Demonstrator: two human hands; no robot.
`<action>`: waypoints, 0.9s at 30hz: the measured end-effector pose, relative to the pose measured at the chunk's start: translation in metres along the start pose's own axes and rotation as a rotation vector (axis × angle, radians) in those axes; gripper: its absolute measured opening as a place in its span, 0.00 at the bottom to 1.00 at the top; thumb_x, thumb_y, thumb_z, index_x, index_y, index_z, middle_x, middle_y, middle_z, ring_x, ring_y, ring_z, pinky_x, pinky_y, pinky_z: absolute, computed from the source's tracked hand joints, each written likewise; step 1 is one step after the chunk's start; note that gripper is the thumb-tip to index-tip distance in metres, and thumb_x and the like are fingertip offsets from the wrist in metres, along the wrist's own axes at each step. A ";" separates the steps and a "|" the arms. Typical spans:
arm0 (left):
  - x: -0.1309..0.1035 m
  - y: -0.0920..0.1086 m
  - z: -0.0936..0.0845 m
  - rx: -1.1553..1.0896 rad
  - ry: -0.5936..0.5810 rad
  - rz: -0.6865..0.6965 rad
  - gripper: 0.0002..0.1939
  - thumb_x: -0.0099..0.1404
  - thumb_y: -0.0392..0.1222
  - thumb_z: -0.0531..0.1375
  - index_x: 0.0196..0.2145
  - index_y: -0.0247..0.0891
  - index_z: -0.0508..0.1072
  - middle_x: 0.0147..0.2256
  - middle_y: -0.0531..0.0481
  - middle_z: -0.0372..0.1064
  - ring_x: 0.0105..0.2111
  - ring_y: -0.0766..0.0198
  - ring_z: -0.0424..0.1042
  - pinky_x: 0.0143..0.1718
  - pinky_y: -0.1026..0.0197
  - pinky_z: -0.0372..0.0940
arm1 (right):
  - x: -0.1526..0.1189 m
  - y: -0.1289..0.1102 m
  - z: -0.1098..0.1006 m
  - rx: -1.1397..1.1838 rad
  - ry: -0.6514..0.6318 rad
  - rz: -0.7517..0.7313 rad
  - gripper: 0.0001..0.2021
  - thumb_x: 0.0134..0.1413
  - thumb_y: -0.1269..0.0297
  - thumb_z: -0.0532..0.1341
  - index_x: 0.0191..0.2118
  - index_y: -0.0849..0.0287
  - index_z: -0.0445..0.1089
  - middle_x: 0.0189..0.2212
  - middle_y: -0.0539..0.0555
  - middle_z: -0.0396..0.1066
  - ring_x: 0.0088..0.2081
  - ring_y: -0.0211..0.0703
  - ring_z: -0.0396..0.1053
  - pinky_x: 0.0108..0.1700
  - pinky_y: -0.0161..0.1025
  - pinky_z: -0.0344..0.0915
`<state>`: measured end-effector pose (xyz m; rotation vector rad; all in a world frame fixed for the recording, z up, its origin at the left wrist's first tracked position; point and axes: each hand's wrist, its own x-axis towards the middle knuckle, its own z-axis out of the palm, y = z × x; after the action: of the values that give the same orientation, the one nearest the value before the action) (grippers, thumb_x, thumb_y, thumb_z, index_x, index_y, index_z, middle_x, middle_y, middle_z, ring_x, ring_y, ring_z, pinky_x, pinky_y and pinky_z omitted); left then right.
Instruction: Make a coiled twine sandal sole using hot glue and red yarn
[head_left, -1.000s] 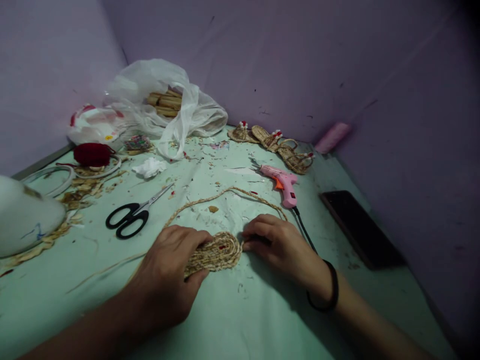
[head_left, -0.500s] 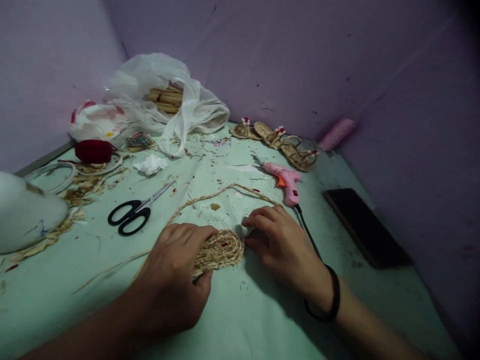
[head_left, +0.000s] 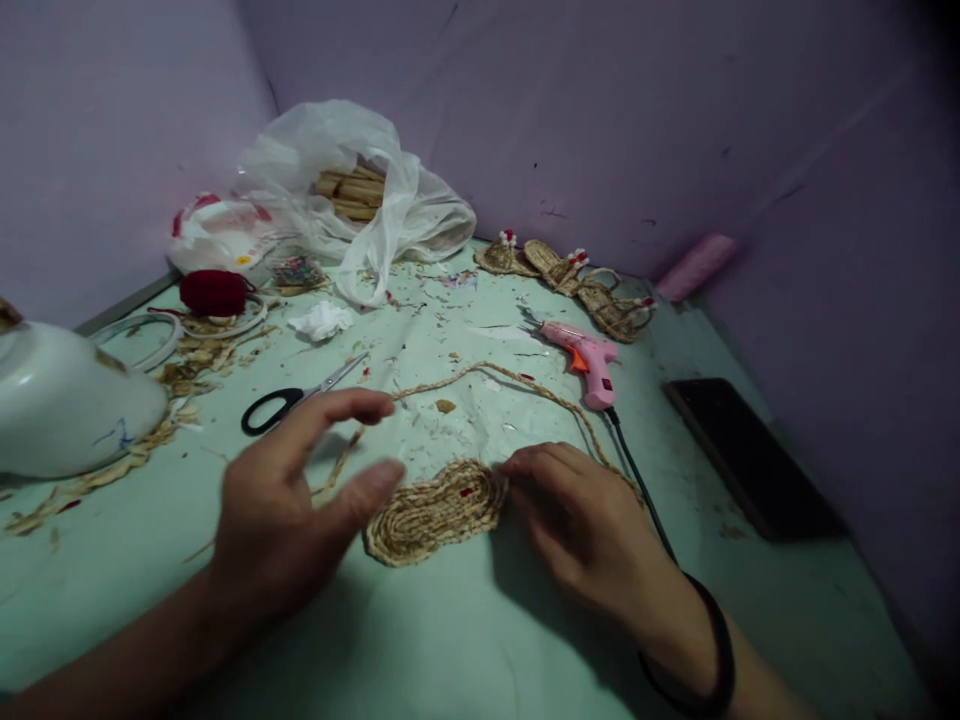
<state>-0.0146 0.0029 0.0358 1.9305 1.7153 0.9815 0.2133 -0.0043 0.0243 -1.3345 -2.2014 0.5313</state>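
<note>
A coiled, braided straw sole (head_left: pixel 439 510) with a small red spot lies flat on the green table cover (head_left: pixel 450 640). My left hand (head_left: pixel 300 490) hovers at its left end, thumb and forefinger spread, with nothing between them. At the sole's right end, the fingers of my right hand (head_left: pixel 585 530) are pinched together against its edge; what lies between the fingertips is hidden. A thin braided straw cord (head_left: pixel 480 368) arcs behind the sole, from near my left hand round to my right wrist. Black-handled scissors (head_left: pixel 300 395) lie partly behind my left hand.
Behind my right hand lies a pink glue gun (head_left: pixel 585 358) with a black cable. A dark phone (head_left: pixel 750 455) is at the right. Small straw sandals (head_left: pixel 570 275), a plastic bag (head_left: pixel 360 190), red yarn (head_left: pixel 215 293), crumpled tissue (head_left: pixel 321 321) and a white container (head_left: pixel 71 405) stand around.
My left hand has let go of the sole, moved left and opened, uncovering the sole's left end. My right hand stays at the right end. The view has shifted slightly.
</note>
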 end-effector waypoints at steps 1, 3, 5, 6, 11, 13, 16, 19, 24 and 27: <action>0.001 0.001 -0.001 0.013 0.097 -0.005 0.11 0.58 0.47 0.57 0.39 0.45 0.68 0.39 0.54 0.70 0.39 0.58 0.70 0.43 0.55 0.64 | -0.001 -0.002 0.000 -0.001 0.016 -0.044 0.08 0.51 0.74 0.55 0.37 0.60 0.68 0.32 0.55 0.71 0.34 0.45 0.66 0.35 0.42 0.62; 0.000 0.003 0.002 0.047 0.142 0.101 0.04 0.59 0.41 0.56 0.33 0.42 0.68 0.34 0.54 0.70 0.35 0.61 0.70 0.39 0.57 0.64 | -0.002 -0.004 0.001 0.009 0.028 -0.120 0.06 0.50 0.73 0.57 0.34 0.59 0.69 0.31 0.54 0.71 0.33 0.44 0.65 0.34 0.42 0.61; -0.003 0.006 0.009 0.039 0.042 0.277 0.02 0.58 0.36 0.56 0.29 0.40 0.68 0.30 0.53 0.69 0.33 0.62 0.68 0.36 0.58 0.64 | -0.003 -0.004 0.001 0.017 0.026 -0.150 0.05 0.51 0.73 0.58 0.32 0.58 0.70 0.29 0.53 0.71 0.32 0.43 0.64 0.34 0.42 0.59; -0.005 0.008 0.013 0.027 -0.023 0.344 0.03 0.57 0.34 0.56 0.28 0.40 0.68 0.29 0.52 0.69 0.33 0.62 0.67 0.36 0.57 0.63 | -0.003 -0.004 0.002 0.017 0.027 -0.150 0.05 0.51 0.73 0.58 0.32 0.58 0.70 0.28 0.52 0.71 0.31 0.43 0.64 0.34 0.42 0.59; -0.013 0.015 0.029 0.095 -0.255 0.397 0.04 0.55 0.35 0.58 0.31 0.37 0.70 0.32 0.46 0.68 0.36 0.56 0.65 0.39 0.50 0.60 | -0.003 0.002 0.009 0.037 0.030 -0.101 0.04 0.51 0.72 0.59 0.30 0.57 0.70 0.28 0.52 0.71 0.32 0.43 0.64 0.35 0.42 0.59; -0.014 0.017 0.031 0.142 -0.289 0.377 0.06 0.54 0.35 0.58 0.33 0.37 0.70 0.33 0.45 0.67 0.36 0.54 0.64 0.39 0.48 0.59 | -0.004 0.004 0.012 0.026 0.032 -0.090 0.04 0.50 0.72 0.59 0.29 0.57 0.70 0.27 0.52 0.70 0.32 0.43 0.63 0.35 0.42 0.59; -0.014 0.019 0.034 0.198 -0.326 0.359 0.07 0.54 0.34 0.56 0.34 0.37 0.70 0.33 0.45 0.66 0.36 0.54 0.63 0.41 0.47 0.58 | -0.004 0.003 0.014 -0.006 0.025 -0.078 0.04 0.49 0.74 0.59 0.29 0.58 0.70 0.27 0.52 0.70 0.32 0.43 0.63 0.35 0.41 0.58; -0.013 0.020 0.037 0.236 -0.342 0.370 0.08 0.54 0.35 0.56 0.34 0.37 0.70 0.33 0.45 0.66 0.36 0.54 0.63 0.42 0.47 0.57 | -0.003 0.001 0.016 -0.052 0.012 -0.080 0.04 0.49 0.74 0.59 0.29 0.58 0.69 0.27 0.52 0.70 0.32 0.44 0.63 0.35 0.42 0.58; -0.011 0.020 0.037 0.266 -0.345 0.382 0.08 0.54 0.35 0.56 0.33 0.36 0.71 0.32 0.45 0.67 0.35 0.53 0.63 0.41 0.47 0.57 | -0.004 0.000 0.018 -0.087 0.025 -0.083 0.05 0.48 0.75 0.58 0.28 0.59 0.69 0.28 0.52 0.70 0.32 0.44 0.63 0.36 0.42 0.57; -0.007 0.015 0.030 0.142 -0.357 0.371 0.08 0.55 0.41 0.58 0.34 0.37 0.71 0.33 0.47 0.68 0.36 0.55 0.65 0.42 0.48 0.58 | -0.005 0.001 0.013 -0.025 -0.007 -0.102 0.03 0.50 0.71 0.59 0.31 0.58 0.69 0.29 0.53 0.70 0.33 0.44 0.64 0.37 0.43 0.58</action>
<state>0.0174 -0.0018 0.0241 2.4012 1.2843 0.5865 0.2083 -0.0092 0.0124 -1.2267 -2.2744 0.4726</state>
